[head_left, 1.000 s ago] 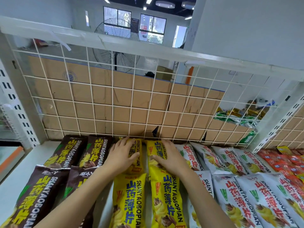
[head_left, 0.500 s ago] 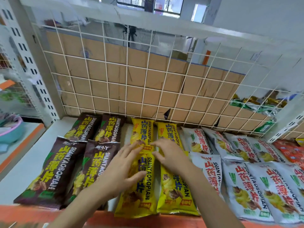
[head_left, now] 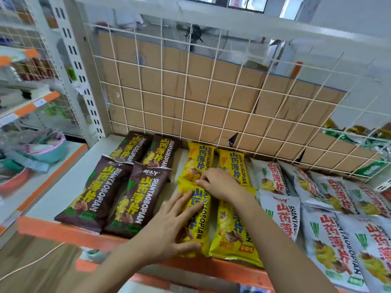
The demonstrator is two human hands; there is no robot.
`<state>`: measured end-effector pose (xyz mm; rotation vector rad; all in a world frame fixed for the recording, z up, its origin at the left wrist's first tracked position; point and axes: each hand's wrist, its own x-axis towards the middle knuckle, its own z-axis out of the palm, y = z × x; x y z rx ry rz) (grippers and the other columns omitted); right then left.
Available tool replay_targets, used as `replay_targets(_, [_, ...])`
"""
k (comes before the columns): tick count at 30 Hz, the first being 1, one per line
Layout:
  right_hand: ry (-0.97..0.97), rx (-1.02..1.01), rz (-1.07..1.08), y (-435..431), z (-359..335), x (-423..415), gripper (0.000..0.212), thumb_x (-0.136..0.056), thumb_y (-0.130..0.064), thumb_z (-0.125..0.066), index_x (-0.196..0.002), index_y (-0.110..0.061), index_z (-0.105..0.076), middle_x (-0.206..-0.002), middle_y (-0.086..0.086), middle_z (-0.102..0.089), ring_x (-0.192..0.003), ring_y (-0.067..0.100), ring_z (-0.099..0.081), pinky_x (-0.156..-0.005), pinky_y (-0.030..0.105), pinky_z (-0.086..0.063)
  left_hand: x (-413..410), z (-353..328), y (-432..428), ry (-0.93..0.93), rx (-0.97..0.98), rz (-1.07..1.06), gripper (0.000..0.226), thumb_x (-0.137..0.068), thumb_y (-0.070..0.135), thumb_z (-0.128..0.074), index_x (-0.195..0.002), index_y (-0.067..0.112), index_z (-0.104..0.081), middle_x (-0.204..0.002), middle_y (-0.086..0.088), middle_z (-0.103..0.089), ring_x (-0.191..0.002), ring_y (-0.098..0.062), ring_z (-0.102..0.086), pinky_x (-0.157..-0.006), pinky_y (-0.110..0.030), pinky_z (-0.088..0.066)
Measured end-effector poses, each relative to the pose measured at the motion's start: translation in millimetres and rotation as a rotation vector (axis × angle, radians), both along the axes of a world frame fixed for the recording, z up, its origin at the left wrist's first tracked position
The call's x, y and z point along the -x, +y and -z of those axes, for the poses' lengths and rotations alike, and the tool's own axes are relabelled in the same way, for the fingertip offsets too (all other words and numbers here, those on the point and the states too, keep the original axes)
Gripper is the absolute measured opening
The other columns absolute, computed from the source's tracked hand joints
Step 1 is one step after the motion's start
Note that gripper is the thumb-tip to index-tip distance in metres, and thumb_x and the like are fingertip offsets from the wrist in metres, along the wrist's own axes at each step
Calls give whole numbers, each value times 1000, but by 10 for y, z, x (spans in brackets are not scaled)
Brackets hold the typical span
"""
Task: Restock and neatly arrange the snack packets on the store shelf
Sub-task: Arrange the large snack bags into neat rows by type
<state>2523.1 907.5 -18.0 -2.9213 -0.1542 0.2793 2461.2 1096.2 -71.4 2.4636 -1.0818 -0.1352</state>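
Both hands (head_left: 169,225) flat on yellow packets (head_left: 230,233)

White wire grid (head_left: 211,98) backed by cardboard (head_left: 190,81); perforated white upright (head_left: 74,60) at left; orange-edged side shelves (head_left: 31,106); fan (head_left: 196,37) and windows (head_left: 245,3) beyond.
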Motion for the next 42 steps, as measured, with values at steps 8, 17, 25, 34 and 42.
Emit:
replay_targets(8, [-18,-204,-22,-59,-54,-5,29,-97,-36,-43,-99,-13,-61,-104,8,-64,-100,25,-55,-72,30,-31,21,79,-14,-158,51,-54,96,-67,80,-48,-141,54,8,-157,2,0,-142,-10,12,-112,-46,-1])
replay_targets(17, [-77,-330,9,-77,-17,-118,18,-90,-31,-55,-90,-19,-69,-93,0,-67,-90,19,-58,-78,34,-45,5,34,-42,-90,58,13,88,-69,58,-66,-132,67,-6,-151,21,20,-140,-4,22,-113,-29,3])
replay_targets(25, [-119,-153,135,-7,47,-211,20,-88,-25,-54,-82,-13,-68,-90,4,-69,-87,25,-63,-74,33,-47,-33,26,-56,-50,10,37,77,-70,57,-66,-137,50,-29,-150,16,27,-138,-6,29,-113,-31,0])
replay_targets(34, [-96,-178,130,-10,-18,-195,23,-87,-25,-56,-83,-8,-71,-85,8,-71,-83,26,-64,-71,33,-48,-68,56,-51,-448,-84,60,57,-82,72,-38,-130,40,-41,-152,3,-27,-142,-22,-14,-114,-42,-12])
replay_targets(42, [-85,-180,168,49,44,-192,17,-86,-33,-59,-84,-20,-70,-96,4,-70,-95,23,-62,-83,37,-49,-154,55,-296,-455,-23,-119,64,-85,62,-38,-135,22,-42,-143,-3,-45,-136,-18,-27,-105,-38,-22])
